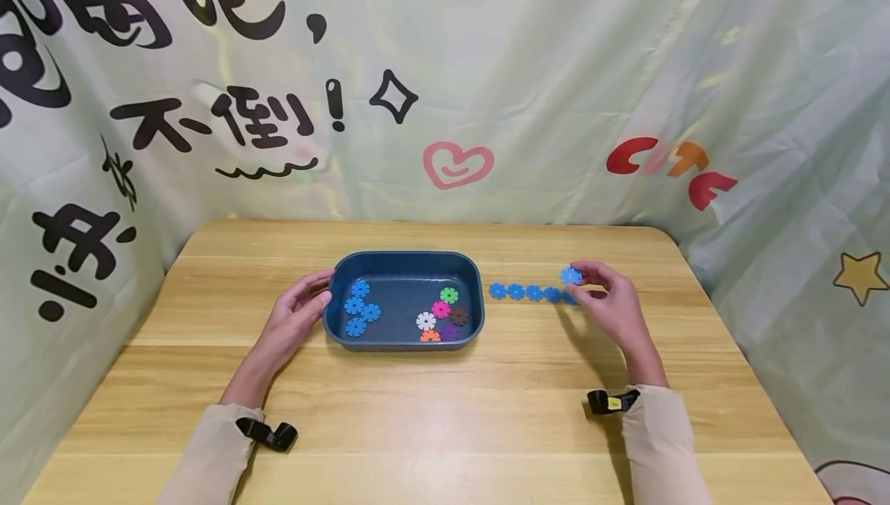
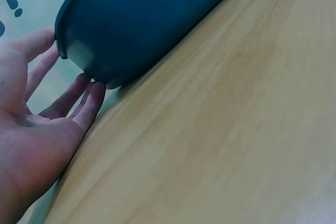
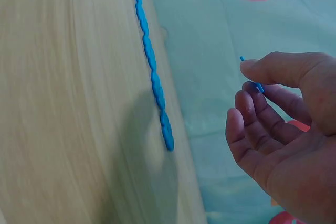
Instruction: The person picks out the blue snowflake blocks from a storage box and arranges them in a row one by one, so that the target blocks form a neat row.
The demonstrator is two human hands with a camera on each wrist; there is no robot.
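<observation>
My right hand (image 1: 615, 308) pinches a blue notched disc (image 1: 571, 276) between thumb and fingers, raised over the right end of a row of blue discs (image 1: 515, 291). In the right wrist view, the pinched disc shows edge-on as a thin blue sliver by the thumb, and the row (image 3: 151, 64) lies below on the tabletop, joined end to end. My left hand (image 1: 295, 320) rests its fingertips against the left end of a dark blue tray (image 1: 403, 345). From the left wrist, those fingers (image 2: 93, 103) touch the tray's outer wall and rim.
Several blue discs (image 1: 354, 306) lie at the tray's left side. At its right are single discs, among them green (image 1: 449, 296), pink (image 1: 441, 310), white (image 1: 426, 321) and brown (image 1: 459, 316). A printed curtain hangs behind the wooden table (image 1: 445, 420).
</observation>
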